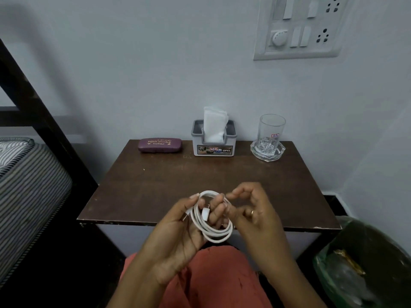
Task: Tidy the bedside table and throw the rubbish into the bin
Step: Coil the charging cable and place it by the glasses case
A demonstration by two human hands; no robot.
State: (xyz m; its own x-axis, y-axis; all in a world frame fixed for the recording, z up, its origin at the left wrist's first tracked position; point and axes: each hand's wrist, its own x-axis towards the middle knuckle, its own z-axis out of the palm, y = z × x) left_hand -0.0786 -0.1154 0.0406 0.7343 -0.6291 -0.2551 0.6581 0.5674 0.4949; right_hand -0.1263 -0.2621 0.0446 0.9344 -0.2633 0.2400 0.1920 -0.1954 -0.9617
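A white charging cable is coiled in loops around the fingers of my left hand, above the front edge of the dark brown bedside table. My right hand sits just right of the coil, its thumb and forefinger pinched at the top loop. At the back of the table stand a purple glasses case, a grey tissue holder with white tissues, and an empty glass in a glass dish. The bin, lined with a green bag, holds wrappers at the lower right.
A bed with a striped mattress and a dark frame stands to the left. A switch panel is on the wall above the table. My orange-clad lap is below the hands.
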